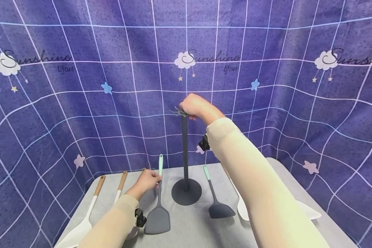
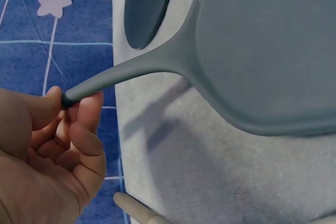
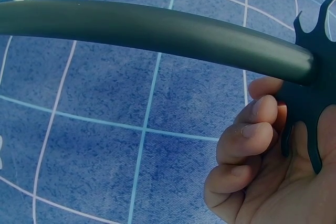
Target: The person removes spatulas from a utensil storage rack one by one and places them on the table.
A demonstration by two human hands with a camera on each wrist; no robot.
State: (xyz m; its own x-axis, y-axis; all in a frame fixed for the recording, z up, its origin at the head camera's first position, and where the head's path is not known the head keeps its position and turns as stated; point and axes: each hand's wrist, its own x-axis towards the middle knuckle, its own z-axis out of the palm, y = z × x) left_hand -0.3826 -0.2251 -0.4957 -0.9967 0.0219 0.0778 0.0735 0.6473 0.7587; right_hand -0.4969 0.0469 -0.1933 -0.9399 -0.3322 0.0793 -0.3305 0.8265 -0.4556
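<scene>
My left hand (image 1: 147, 180) pinches a dark grey spatula (image 1: 157, 220) between thumb and fingers, where its mint-green handle meets the grey shaft. In the left wrist view the fingertips close on the shaft of the spatula (image 2: 252, 51), and a shadow falls on the tabletop beside it. To the right of it stands a black utensil stand (image 1: 185, 151), upright on a round base (image 1: 186, 192). My right hand (image 1: 194, 105) holds the stand's hooked top from above. The right wrist view shows curled fingers of the right hand (image 3: 247, 150) around the hooked top (image 3: 315, 90).
White utensils with wooden handles, one a white spatula (image 1: 80, 229), lie on the left. Right of the stand lie a grey turner (image 1: 220, 210) with a mint handle and a white spoon (image 1: 243, 210), partly behind my sleeve. A purple grid curtain (image 1: 136, 69) hangs behind the grey table (image 1: 186, 224).
</scene>
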